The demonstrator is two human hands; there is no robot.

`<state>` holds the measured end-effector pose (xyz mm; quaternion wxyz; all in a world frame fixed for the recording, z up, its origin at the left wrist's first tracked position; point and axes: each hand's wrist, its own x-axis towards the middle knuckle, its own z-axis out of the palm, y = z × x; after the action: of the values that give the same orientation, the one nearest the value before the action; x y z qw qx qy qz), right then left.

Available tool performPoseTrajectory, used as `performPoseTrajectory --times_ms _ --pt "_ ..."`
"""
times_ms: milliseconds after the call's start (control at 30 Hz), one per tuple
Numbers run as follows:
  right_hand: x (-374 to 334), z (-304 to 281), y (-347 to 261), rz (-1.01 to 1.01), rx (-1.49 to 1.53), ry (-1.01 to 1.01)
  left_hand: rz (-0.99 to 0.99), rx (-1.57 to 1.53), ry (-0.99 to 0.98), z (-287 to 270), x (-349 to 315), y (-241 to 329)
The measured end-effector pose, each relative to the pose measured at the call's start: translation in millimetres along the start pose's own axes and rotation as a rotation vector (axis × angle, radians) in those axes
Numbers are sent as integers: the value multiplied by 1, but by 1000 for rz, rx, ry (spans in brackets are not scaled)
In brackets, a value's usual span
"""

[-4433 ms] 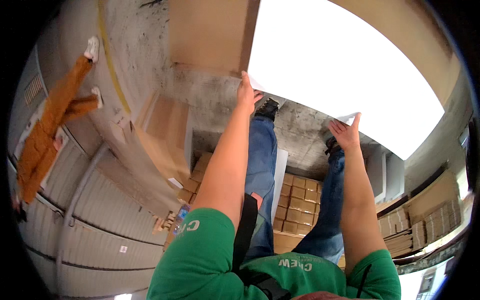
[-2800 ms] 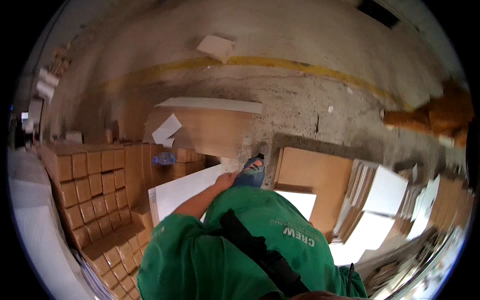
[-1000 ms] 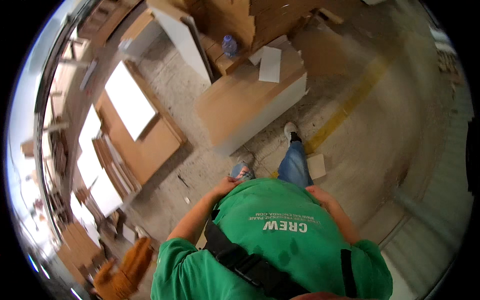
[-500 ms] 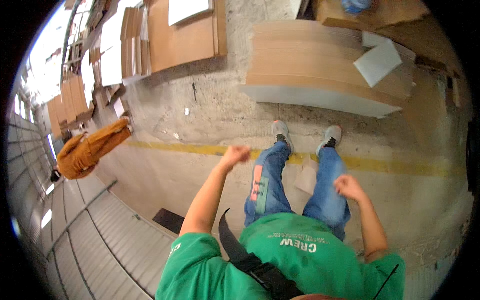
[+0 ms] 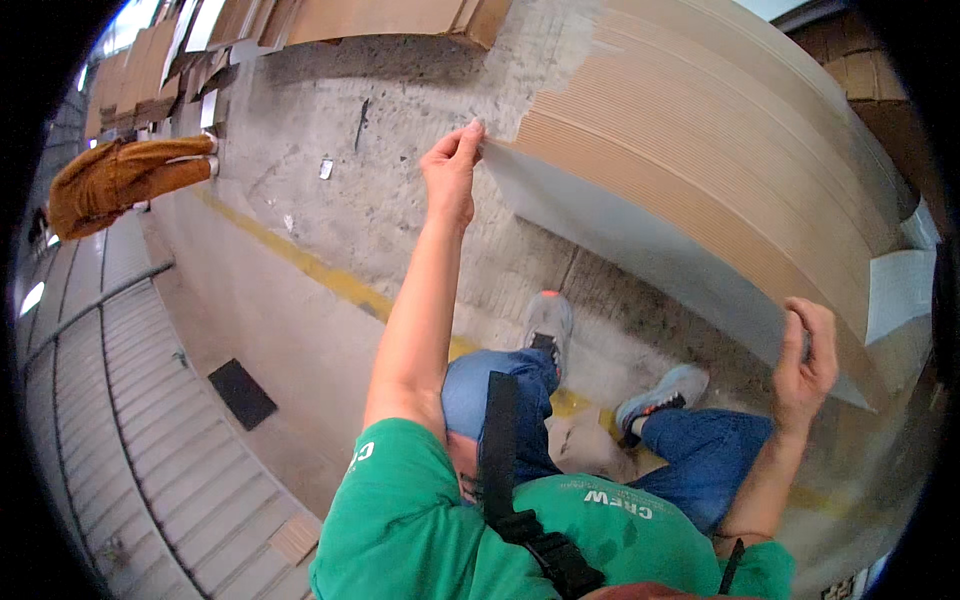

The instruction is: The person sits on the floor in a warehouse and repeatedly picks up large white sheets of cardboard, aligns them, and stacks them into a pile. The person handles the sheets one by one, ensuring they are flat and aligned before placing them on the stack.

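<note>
A thick stack of cardboard sheets (image 5: 690, 150) stands in front of me, its brown ribbed edges showing and the pale face of the nearest sheet (image 5: 640, 250) turned toward me. At that sheet's left corner, my left hand (image 5: 452, 172) is closed in a pinch, thumb against fingers. My right hand (image 5: 805, 365) is by the right part of the same edge, fingers curved and apart from the thumb; whether it touches the cardboard I cannot tell.
Under me lies a crumpled brown piece (image 5: 590, 445) between my shoes, near a yellow floor line (image 5: 330, 280). A person in brown clothes (image 5: 120, 185) bends at far left. More cardboard (image 5: 390, 18) stands beyond. A dark mat (image 5: 242, 393) and a metal shutter (image 5: 190, 440) are at left.
Both hands have reached forward to the stack, and the left now pinches the nearest sheet's corner. The stack appears closer and slanted. My feet stand wider and my right knee is bent outward.
</note>
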<state>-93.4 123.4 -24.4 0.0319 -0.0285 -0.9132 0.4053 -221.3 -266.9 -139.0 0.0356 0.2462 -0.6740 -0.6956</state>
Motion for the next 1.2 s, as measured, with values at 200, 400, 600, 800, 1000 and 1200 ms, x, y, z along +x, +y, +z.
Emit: performPoseTrajectory --times_ms 200,400,600,800,1000,1200 --pt "-4 -4 18 -24 -212 -147 6 7 -107 -4 2 12" --pt "-18 -3 11 -52 -320 -274 74 124 -151 -6 -4 19" --pt "-22 7 16 -104 -390 -223 156 109 -212 -9 -1 12" --pt "-21 10 15 -34 -396 -261 112 304 -195 12 -18 29" --pt "-23 10 13 -33 -374 -262 139 446 -199 12 -11 20" --pt "-20 10 17 -53 -370 -284 150 399 -237 9 -11 17"
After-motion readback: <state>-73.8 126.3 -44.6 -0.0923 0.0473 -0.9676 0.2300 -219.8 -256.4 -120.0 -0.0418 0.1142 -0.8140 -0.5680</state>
